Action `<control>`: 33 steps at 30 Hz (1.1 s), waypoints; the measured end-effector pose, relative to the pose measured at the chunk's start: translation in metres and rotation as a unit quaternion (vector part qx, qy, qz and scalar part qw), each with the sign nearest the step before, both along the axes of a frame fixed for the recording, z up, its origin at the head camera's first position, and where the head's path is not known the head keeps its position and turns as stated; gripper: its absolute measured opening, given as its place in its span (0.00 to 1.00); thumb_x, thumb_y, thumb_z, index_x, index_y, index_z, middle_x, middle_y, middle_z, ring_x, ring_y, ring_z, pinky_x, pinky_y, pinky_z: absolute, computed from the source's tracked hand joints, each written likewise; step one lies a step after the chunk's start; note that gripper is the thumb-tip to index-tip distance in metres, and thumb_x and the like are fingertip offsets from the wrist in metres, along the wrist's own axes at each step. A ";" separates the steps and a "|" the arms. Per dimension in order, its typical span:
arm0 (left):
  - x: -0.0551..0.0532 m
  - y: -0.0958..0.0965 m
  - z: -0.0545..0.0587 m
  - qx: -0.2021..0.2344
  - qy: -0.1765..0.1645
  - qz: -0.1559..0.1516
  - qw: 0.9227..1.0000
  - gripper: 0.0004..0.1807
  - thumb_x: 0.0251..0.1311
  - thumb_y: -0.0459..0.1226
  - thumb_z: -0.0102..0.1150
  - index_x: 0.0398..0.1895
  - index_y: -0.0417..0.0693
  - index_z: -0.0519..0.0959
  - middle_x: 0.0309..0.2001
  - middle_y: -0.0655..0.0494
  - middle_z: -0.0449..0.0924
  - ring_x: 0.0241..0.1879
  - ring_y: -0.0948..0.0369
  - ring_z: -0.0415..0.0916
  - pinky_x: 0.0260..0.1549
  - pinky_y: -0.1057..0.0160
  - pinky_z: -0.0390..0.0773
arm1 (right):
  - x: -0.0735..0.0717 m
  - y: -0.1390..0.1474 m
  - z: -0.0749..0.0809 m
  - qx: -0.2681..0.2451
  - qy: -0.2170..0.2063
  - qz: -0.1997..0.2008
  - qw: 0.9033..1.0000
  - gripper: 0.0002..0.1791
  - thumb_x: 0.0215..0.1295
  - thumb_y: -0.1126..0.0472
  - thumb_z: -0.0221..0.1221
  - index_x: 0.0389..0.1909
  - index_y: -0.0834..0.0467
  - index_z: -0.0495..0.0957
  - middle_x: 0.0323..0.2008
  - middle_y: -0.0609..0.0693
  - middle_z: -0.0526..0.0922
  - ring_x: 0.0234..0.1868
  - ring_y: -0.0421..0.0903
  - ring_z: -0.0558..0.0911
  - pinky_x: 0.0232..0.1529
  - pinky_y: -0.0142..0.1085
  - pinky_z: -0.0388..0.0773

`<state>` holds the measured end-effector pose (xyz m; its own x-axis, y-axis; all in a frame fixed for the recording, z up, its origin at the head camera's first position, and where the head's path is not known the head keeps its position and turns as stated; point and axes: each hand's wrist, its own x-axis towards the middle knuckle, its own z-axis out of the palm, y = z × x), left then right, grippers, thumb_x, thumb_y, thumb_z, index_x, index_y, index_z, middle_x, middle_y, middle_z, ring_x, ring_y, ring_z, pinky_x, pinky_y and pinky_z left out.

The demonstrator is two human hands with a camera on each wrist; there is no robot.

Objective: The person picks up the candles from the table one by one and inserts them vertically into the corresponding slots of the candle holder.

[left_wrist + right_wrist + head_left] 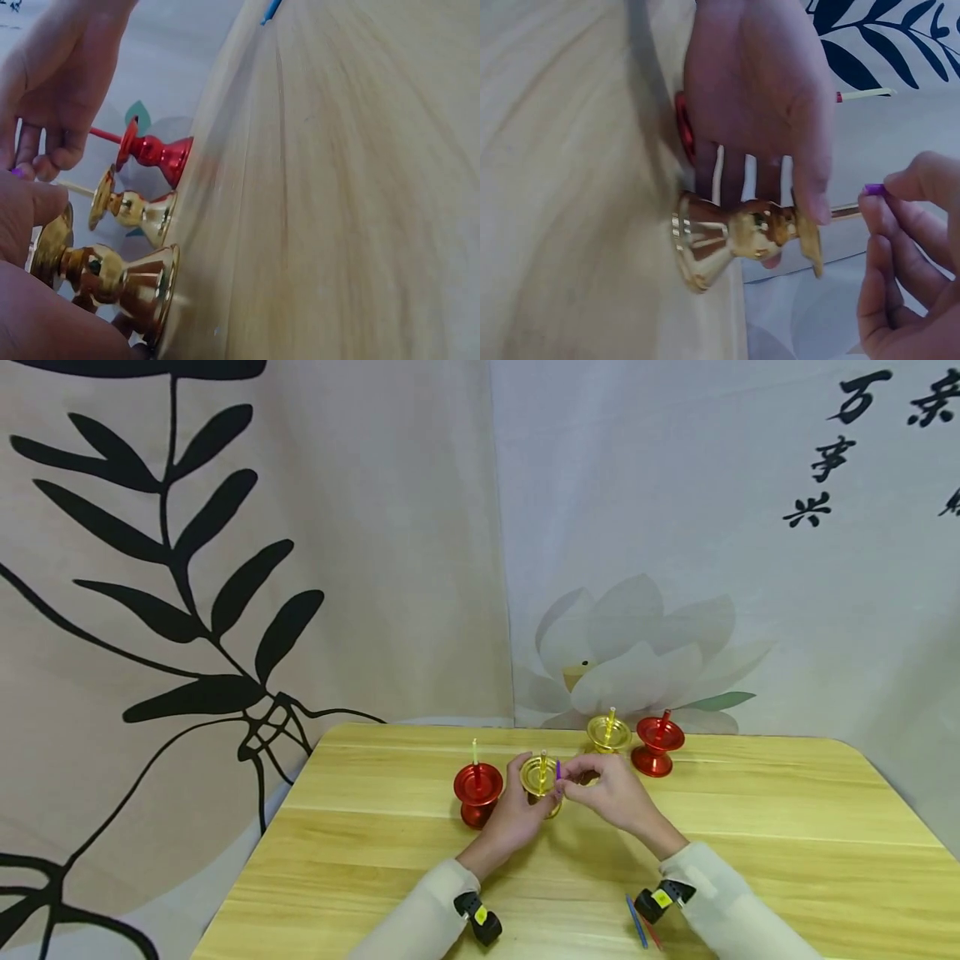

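My left hand (516, 817) holds a shiny gold candle holder (756, 234) upright, thumb at its dish and fingers behind its stem. From the dish rises a gold tube (542, 762). Just right of that tube, my right hand (613, 789) pinches a thin purple candle (873, 190) between thumb and fingertip. Only a short length of purple shows; the rest is hidden by the fingers. Left of the left hand stands a red candle holder (477, 783) bearing a thin pale-yellow candle (475, 750).
Behind the hands, near the table's back edge, stand another gold candle holder (609, 735) with a yellowish candle and a red candle holder (657, 743) with a red candle. A blue candle (637, 922) and a red candle (652, 935) lie beside the right wrist camera on the wooden table (337, 860).
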<state>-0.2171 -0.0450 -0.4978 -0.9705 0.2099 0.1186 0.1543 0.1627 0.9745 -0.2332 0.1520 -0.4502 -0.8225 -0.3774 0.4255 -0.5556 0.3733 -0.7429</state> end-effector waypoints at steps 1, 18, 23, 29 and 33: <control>0.000 -0.002 0.000 -0.003 0.004 -0.004 1.000 0.42 0.78 0.39 0.66 0.83 0.40 0.52 0.74 0.29 0.71 0.77 0.37 0.67 0.77 0.38 0.64 | -0.001 -0.001 0.002 -0.005 0.003 -0.005 1.000 0.03 0.66 0.70 0.73 0.37 0.59 0.92 0.33 0.42 0.90 0.36 0.38 0.85 0.41 0.36 0.85; 0.004 -0.014 0.005 -0.001 -0.029 -0.047 0.998 0.41 0.78 0.38 0.66 0.84 0.45 0.53 0.73 0.36 0.73 0.74 0.43 0.71 0.76 0.39 0.66 | -0.017 -0.023 0.019 -0.030 0.054 -0.051 0.997 0.03 0.70 0.69 0.73 0.39 0.59 0.93 0.38 0.47 0.93 0.39 0.48 0.91 0.42 0.44 0.89; 0.004 -0.015 0.006 0.002 -0.029 -0.057 0.998 0.40 0.78 0.38 0.65 0.83 0.45 0.53 0.72 0.38 0.74 0.74 0.45 0.72 0.75 0.42 0.68 | -0.018 -0.024 0.018 -0.030 0.068 -0.044 0.996 0.04 0.70 0.70 0.73 0.38 0.57 0.92 0.36 0.49 0.93 0.38 0.47 0.91 0.42 0.41 0.89; 0.002 -0.017 0.004 -0.008 -0.028 -0.062 0.998 0.41 0.80 0.40 0.64 0.84 0.43 0.52 0.73 0.38 0.72 0.74 0.45 0.71 0.75 0.43 0.69 | -0.019 -0.025 0.018 -0.030 0.069 -0.040 0.996 0.05 0.70 0.70 0.73 0.38 0.57 0.92 0.36 0.46 0.93 0.37 0.44 0.90 0.40 0.38 0.88; 0.003 -0.017 0.005 -0.001 -0.033 -0.059 0.998 0.40 0.79 0.40 0.65 0.84 0.45 0.53 0.73 0.39 0.72 0.74 0.45 0.71 0.75 0.41 0.67 | -0.019 -0.025 0.017 -0.029 0.069 -0.039 0.996 0.04 0.70 0.70 0.73 0.38 0.58 0.92 0.36 0.48 0.93 0.38 0.45 0.91 0.41 0.38 0.89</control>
